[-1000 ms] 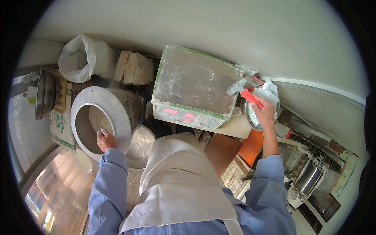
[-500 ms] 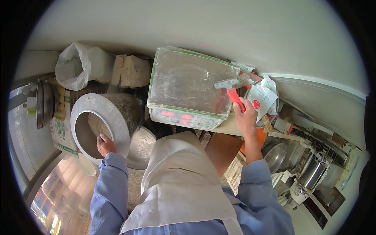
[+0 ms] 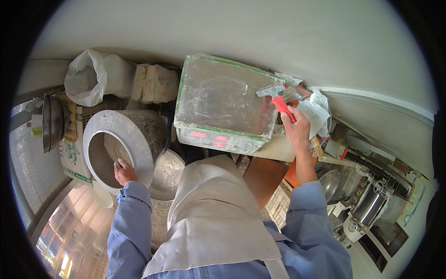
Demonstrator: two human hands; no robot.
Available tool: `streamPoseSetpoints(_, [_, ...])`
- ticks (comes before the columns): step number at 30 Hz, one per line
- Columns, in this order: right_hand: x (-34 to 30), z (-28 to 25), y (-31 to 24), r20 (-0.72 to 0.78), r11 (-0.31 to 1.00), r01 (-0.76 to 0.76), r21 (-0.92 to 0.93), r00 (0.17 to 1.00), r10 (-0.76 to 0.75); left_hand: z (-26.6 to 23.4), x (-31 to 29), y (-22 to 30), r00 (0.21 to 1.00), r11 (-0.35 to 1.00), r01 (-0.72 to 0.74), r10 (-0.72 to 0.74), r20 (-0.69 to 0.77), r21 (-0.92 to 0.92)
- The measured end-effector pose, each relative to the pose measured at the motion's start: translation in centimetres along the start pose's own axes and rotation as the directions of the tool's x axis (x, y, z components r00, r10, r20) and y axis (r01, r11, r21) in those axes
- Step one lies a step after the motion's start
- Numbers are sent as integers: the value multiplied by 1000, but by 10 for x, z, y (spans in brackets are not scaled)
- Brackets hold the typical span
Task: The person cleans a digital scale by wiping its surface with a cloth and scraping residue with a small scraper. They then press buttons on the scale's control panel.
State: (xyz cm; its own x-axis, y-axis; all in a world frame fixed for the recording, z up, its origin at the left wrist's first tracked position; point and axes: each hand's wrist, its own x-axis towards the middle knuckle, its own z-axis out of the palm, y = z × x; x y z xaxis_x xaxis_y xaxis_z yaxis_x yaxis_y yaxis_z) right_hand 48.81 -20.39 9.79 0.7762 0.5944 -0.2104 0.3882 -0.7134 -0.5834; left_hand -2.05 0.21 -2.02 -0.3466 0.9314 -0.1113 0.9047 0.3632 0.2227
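Observation:
My right hand (image 3: pixel 298 128) is closed around the red handle of a scraper (image 3: pixel 282 105). The scraper's broad metal blade is over the right part of the flour-dusted metal top of a box-shaped scale (image 3: pixel 218 93), which has green edges and red-lit displays at its front. On the left, my left hand (image 3: pixel 124 173) grips the inner rim of a large metal drum (image 3: pixel 147 132). This drum lies tilted, its round mouth facing left and toward me, with pale powder on the inside wall. A shallow pan (image 3: pixel 168 169) of white powder is partly hidden behind the drum.
A white plastic bag (image 3: pixel 118 74) and a worn carton (image 3: pixel 155 83) stand behind the drum. Metal bowls (image 3: pixel 55 123) lean at the far left. Crumpled packets (image 3: pixel 318 109) lie right of the scale. A roller machine (image 3: pixel 374 200) stands farther right.
My right hand and the scraper have shifted slightly right and away from me, and the handle has tilted a little. My left hand stays on the drum's rim.

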Motion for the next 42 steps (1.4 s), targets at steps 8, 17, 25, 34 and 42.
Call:
streamPoseSetpoints(8, [5,-4,9,1,997,71,38,997,-71,-2,-3,3,999,999,-44,43,-30,-4])
streamPoseSetpoints(17, [31,-31,41,118,910,-279,308,960,255,-7,-8,10,997,996,-77,75,-34,-55])
streamPoseSetpoints(25, [49,-43,46,111,746,-384,544,914,390,-7,-7,8,997,998,-66,64,-41,-25])
streamPoseSetpoints(34, [59,-59,45,147,738,-425,524,899,412,-5,-7,5,998,998,-45,44,-39,-50])
streamPoseSetpoints(42, [72,-60,49,153,730,-397,556,912,380,0,-3,-3,998,998,-44,42,-50,-36])
